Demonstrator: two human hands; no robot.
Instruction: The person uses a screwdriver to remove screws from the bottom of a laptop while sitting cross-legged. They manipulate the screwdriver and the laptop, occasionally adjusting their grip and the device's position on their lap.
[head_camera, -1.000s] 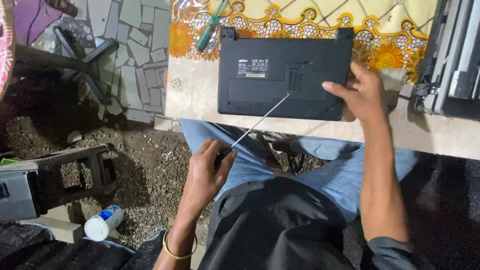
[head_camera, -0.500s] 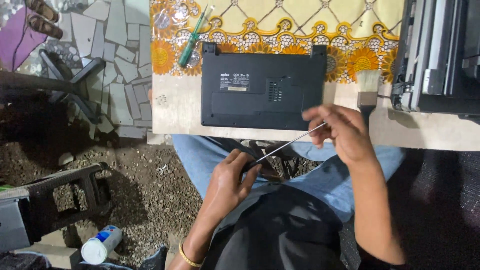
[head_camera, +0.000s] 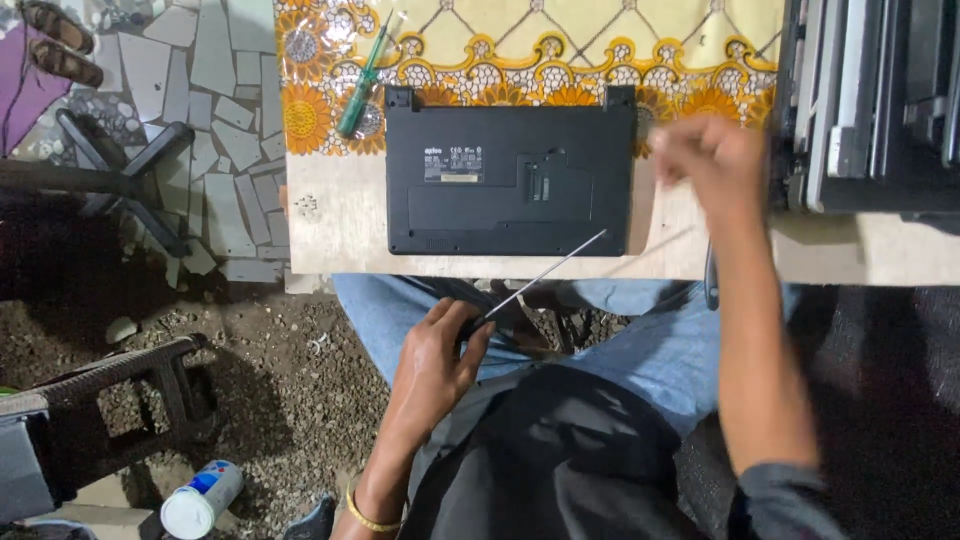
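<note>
Slanting up and to the right, the long thin steel screwdriver (head_camera: 545, 275) has its handle clenched in the left hand's (head_camera: 432, 362) grip over the lap, tip over the upturned black laptop (head_camera: 510, 172) on the tabletop (head_camera: 330, 215). Right hand (head_camera: 705, 160) hovers blurred, grip unclear. A green-handled screwdriver (head_camera: 362, 85) lies beyond; stacked laptops (head_camera: 870, 100) stand right.

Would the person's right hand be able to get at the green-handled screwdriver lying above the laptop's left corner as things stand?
Probably yes. The right hand is raised and seems empty, though blurred, and the green-handled screwdriver lies uncovered; only the flat black laptop lies between them.
</note>
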